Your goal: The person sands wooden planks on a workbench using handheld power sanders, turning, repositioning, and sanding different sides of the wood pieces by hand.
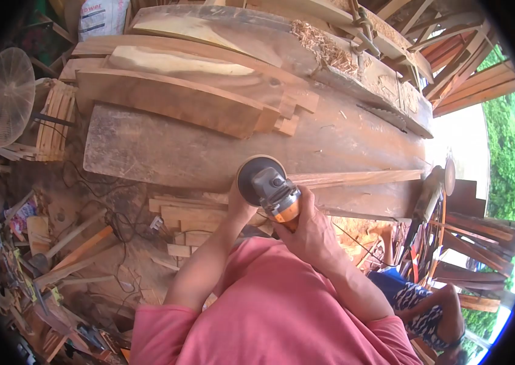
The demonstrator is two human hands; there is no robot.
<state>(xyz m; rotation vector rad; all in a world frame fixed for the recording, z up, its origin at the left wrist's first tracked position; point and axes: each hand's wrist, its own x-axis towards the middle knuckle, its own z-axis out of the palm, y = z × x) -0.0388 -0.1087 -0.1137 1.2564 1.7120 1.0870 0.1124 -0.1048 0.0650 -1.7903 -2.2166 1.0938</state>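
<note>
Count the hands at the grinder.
2: the left hand, partly hidden behind the grinder's round disc, and the right hand, around its orange body. I can't see any others there, though something could be hidden beneath.

Blown out at 3 o'clock, very fisheye
Washed white beside the foliage (505, 152), softly lit and kinda hazy over the bench (166, 152), black in the corners, fringed blue around 4.

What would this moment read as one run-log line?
right hand: around grinder body | left hand: at disc, fingers hidden | grinder: over workbench near edge | boards: lying on far side
</note>
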